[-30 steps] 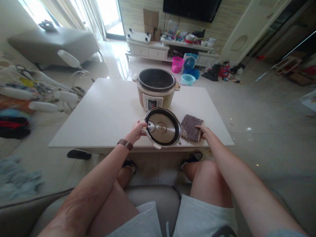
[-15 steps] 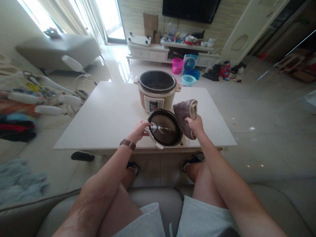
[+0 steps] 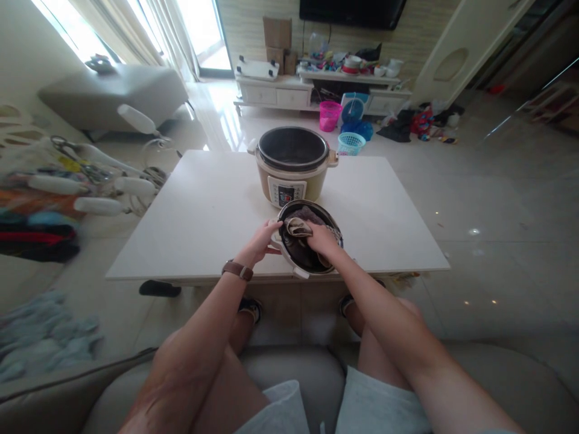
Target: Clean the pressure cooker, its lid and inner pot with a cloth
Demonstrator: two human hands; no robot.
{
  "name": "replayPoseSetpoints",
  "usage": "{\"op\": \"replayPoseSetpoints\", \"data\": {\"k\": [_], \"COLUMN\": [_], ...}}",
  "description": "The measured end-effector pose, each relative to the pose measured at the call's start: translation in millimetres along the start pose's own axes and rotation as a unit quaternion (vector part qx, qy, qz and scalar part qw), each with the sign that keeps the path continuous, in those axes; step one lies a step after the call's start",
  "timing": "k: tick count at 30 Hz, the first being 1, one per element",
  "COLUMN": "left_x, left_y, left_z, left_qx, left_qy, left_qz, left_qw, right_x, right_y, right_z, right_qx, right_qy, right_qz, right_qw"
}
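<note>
My left hand [image 3: 265,240] grips the rim of a pressure cooker lid [image 3: 302,259] by its left side. The lid is tilted, with its dark inner face turned up toward me. In my right hand [image 3: 322,240] is a folded brown cloth [image 3: 298,227], pressed against the inside of the lid and hiding part of it. Just behind the lid stands the beige electric pressure cooker [image 3: 292,172], uncovered, its dark inner pot showing and its control panel facing me.
Everything rests on or over a white table [image 3: 181,223]. A lamp with several white arms [image 3: 136,119] is at the left. Beyond the table are a pink basket [image 3: 330,116], a light-blue basket [image 3: 351,143] and a cluttered TV cabinet [image 3: 275,93].
My right hand has brought the cloth from beside the lid, at its right, leftward onto the lid's inner face. The left hand keeps its hold on the lid.
</note>
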State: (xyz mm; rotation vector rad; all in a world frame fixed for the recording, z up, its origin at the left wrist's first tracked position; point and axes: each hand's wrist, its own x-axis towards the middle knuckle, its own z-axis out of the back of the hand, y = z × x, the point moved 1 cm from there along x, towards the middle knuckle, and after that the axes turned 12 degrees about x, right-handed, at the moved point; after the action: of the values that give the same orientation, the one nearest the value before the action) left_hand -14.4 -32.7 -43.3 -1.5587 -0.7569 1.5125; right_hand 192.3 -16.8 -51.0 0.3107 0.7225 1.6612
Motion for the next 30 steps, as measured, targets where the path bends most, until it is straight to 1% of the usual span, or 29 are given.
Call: {"op": "replayPoseSetpoints", "data": {"k": [4,6,8,11,15,18,21,23,27,30], "left_x": [3.2,5.0,6.6,8.6,10.3,11.0,11.6,11.9,11.2,9.6], "left_y": [2.7,5.0,7.1,9.0,9.6,9.5,9.2,8.9,7.7,6.1], "left_z": [-2.5,-3.1,-2.7,-0.7,2.9,4.0,3.1,2.3,1.2,0.8], "left_qx": [0.002,0.004,0.005,0.005,0.006,0.007,0.007,0.007,0.007,0.009], "left_qy": [-0.019,-0.033,-0.046,-0.051,-0.053,-0.067,-0.082,-0.087,-0.090,-0.095], "left_qz": [-0.011,-0.016,-0.015,-0.014,-0.013,-0.005,-0.002,-0.001,0.007,0.002], "left_qw": [1.000,0.999,0.999,0.999,0.999,0.998,0.997,0.996,0.996,0.995], "right_x": [-7.0,-15.3,-22.9,-26.0,-12.0,-1.2,-2.2,-8.8,-19.1,-14.1], "right_y": [12.0,20.5,25.5,20.6,-2.2,-12.8,-6.7,4.2,20.0,13.9], "right_z": [4.4,6.1,6.9,5.5,-0.1,-1.4,2.1,4.4,3.6,2.0], "right_qx": [-0.007,0.006,0.025,0.032,0.038,0.039,0.020,0.000,-0.006,0.005], "right_qy": [0.007,0.015,0.041,0.065,0.058,0.036,0.003,0.004,0.023,0.016], "right_qz": [-0.022,-0.005,0.025,0.053,0.066,0.050,0.017,0.011,0.055,0.060], "right_qw": [1.000,1.000,0.999,0.996,0.995,0.997,1.000,1.000,0.998,0.998]}}
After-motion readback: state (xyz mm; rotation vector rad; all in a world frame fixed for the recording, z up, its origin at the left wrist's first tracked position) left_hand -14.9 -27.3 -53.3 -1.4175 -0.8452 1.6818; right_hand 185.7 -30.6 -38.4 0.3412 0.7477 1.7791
